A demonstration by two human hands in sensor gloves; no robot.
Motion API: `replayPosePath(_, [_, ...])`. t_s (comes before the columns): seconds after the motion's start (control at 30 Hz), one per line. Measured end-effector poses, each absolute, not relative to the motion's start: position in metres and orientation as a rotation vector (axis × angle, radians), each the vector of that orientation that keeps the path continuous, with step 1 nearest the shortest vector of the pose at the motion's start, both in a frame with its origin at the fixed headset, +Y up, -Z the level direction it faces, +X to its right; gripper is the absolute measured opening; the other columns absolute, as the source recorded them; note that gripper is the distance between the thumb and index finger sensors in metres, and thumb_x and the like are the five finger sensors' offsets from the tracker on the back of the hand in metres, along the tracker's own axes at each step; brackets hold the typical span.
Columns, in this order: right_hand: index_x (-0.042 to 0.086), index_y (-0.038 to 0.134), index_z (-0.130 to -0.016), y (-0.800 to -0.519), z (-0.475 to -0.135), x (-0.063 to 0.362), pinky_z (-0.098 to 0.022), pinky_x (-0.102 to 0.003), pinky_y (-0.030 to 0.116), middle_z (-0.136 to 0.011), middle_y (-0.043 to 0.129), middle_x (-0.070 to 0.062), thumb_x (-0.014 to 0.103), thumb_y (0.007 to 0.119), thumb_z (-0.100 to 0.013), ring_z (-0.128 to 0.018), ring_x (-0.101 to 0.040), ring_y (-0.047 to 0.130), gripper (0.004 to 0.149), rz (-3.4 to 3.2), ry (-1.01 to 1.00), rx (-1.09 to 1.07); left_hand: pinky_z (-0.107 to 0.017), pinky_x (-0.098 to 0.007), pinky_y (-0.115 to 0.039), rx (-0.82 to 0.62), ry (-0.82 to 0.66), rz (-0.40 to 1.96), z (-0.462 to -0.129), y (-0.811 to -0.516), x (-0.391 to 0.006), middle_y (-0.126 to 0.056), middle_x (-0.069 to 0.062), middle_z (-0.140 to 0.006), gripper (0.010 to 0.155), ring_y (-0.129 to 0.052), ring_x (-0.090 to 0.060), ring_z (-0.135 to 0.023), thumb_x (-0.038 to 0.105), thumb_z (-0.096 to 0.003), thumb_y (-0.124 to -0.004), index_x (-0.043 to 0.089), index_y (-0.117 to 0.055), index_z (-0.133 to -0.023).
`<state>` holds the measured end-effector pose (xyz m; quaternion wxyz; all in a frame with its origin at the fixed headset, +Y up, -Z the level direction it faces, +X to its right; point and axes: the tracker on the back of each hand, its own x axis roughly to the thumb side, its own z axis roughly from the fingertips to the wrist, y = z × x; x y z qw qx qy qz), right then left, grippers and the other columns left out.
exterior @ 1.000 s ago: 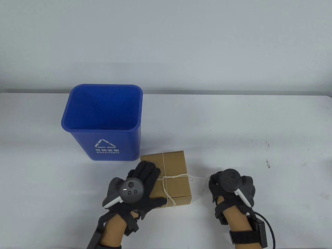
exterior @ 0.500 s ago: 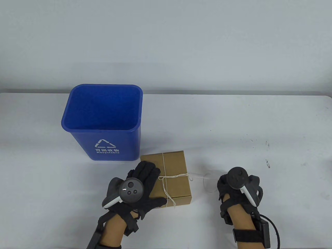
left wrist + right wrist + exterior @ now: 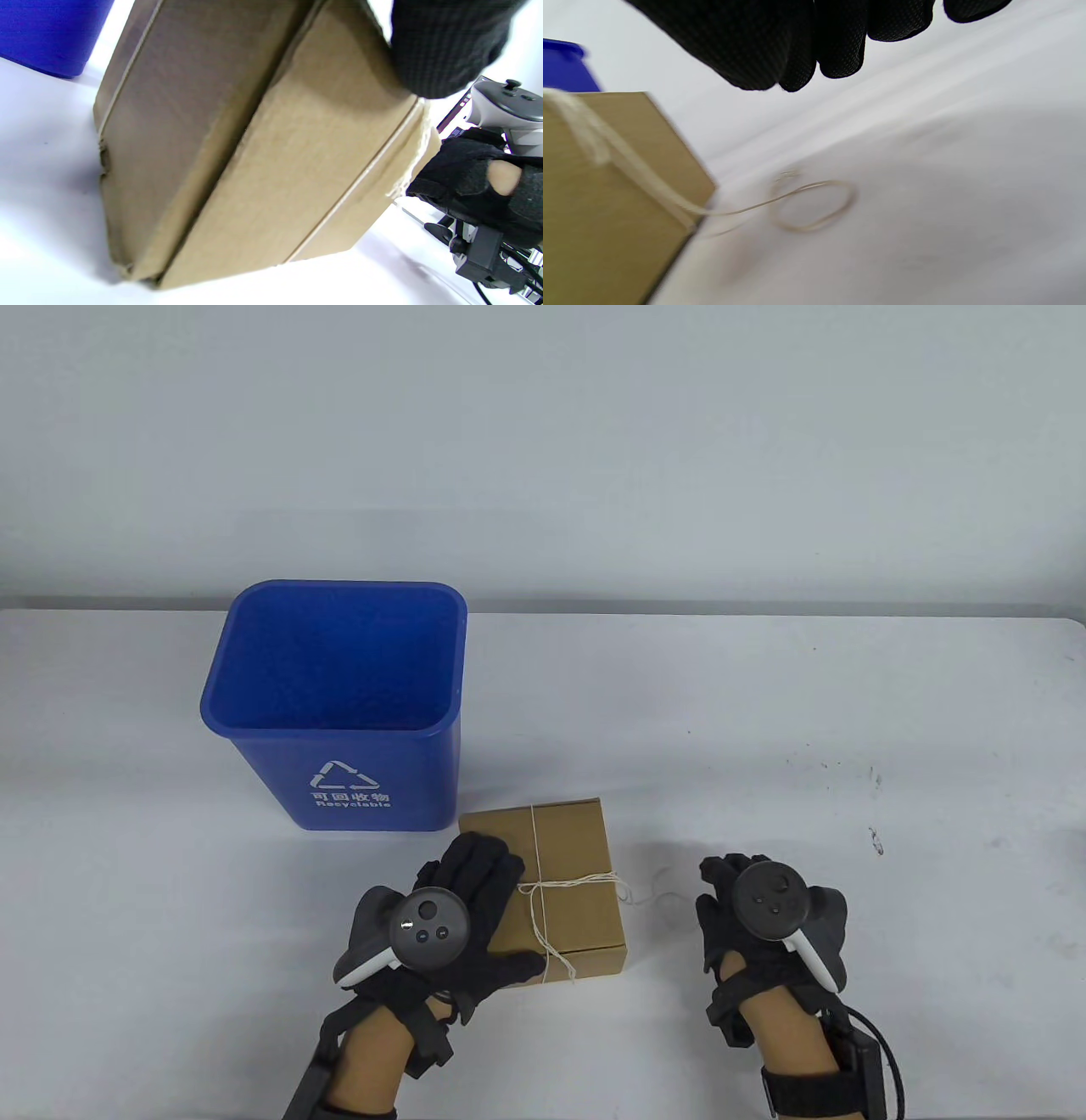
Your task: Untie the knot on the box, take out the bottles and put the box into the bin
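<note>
So the untying step is in hand. At 10 o'clock on the table (image 3: 764,695) stands the blue bin (image 3: 335,704), mouth up, nothing showing inside. Just below it, toward 6 o'clock, lies the cardboard box (image 3: 568,891), flaps closed, string (image 3: 543,886) crossed over its lid. The left hand (image 3: 462,916) rests flat on the box at its 9 o'clock side, fingers spread. The right hand (image 3: 747,908) hovers at the box's 3 o'clock, fingers loose, holding nothing. 1 free string tail (image 3: 810,205) curls slack on the table between them. Next, I judge, the remaining wraps need loosening at the crossing.
</note>
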<state>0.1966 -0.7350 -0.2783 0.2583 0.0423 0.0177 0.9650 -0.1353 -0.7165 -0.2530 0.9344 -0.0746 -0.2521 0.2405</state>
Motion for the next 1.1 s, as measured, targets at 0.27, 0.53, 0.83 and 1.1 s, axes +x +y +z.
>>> replayPosePath(0.27, [0.016, 0.063, -0.099, -0.746, -0.283, 0.16, -0.067, -0.068, 0.042, -0.105, 0.054, -0.011, 0.037, 0.078, -0.049, -0.099, -0.049, 0.045, 0.057, 2.605, 0.105, 0.284, -0.075, -0.075, -0.022, -0.152, -0.516, 0.491, -0.253, -0.717, -0.135, -0.013, -0.007, -0.121, 0.104, -0.004, -0.041, -0.115, 0.07, -0.0434, -0.076, 0.02, -0.024, -0.118])
replayPosePath(0.53, [0.025, 0.078, -0.089, -0.748, -0.28, 0.156, -0.068, -0.067, 0.045, -0.102, 0.064, -0.006, 0.041, 0.08, -0.048, -0.099, -0.046, 0.052, 0.044, 2.614, -0.003, 0.243, -0.075, -0.074, -0.021, -0.156, -0.52, 0.498, -0.253, -0.717, -0.134, -0.013, -0.007, -0.121, 0.104, -0.003, -0.041, -0.114, 0.07, -0.0435, -0.076, 0.019, -0.023, -0.118])
replayPosePath(0.83, [0.02, 0.084, -0.079, -0.745, -0.279, 0.159, -0.067, -0.066, 0.048, -0.096, 0.071, -0.005, 0.035, 0.081, -0.048, -0.097, -0.045, 0.057, 0.035, 2.619, -0.011, 0.239, -0.076, -0.074, -0.021, -0.156, -0.526, 0.509, -0.253, -0.718, -0.135, -0.012, -0.006, -0.121, 0.104, -0.003, -0.041, -0.114, 0.07, -0.0435, -0.076, 0.02, -0.023, -0.118])
replayPosePath(1.1, [0.017, 0.084, -0.079, -0.745, -0.284, 0.181, -0.065, -0.067, 0.049, -0.095, 0.072, -0.007, 0.034, 0.08, -0.048, -0.095, -0.047, 0.058, 0.035, 2.656, -0.016, 0.108, -0.076, -0.074, -0.022, -0.157, -0.527, 0.513, -0.254, -0.718, -0.136, -0.013, -0.006, -0.121, 0.104, -0.003, -0.04, -0.114, 0.07, -0.0433, -0.076, 0.02, -0.023, -0.118])
